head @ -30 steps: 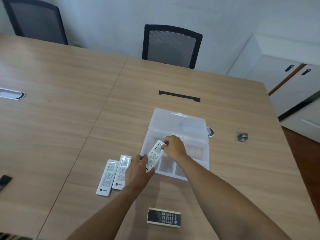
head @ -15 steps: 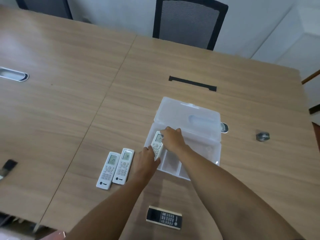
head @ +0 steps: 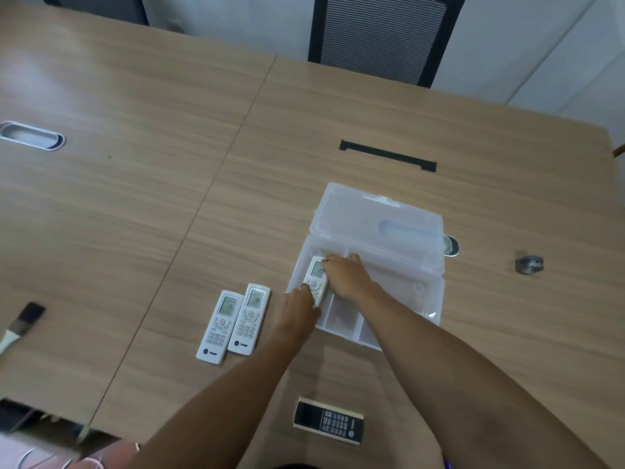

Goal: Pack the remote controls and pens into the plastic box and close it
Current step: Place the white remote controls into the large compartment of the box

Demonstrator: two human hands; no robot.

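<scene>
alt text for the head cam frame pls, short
Both hands, left hand and right hand, press a white remote into the open clear plastic box on a wooden table. Two white remotes lie left of it, and a black remote lies nearer the camera.

Both hands, left (head: 299, 308) and right (head: 345, 275), hold a white remote (head: 315, 276) inside the open plastic box (head: 406, 292).

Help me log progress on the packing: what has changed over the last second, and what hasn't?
Both hands, left hand and right hand, have carried the white remote from the box's near rim deeper into the plastic box, toward its left compartment, and still grip it. Unchanged: two white remotes beside the box, the black remote near the table edge, lid open.
</scene>
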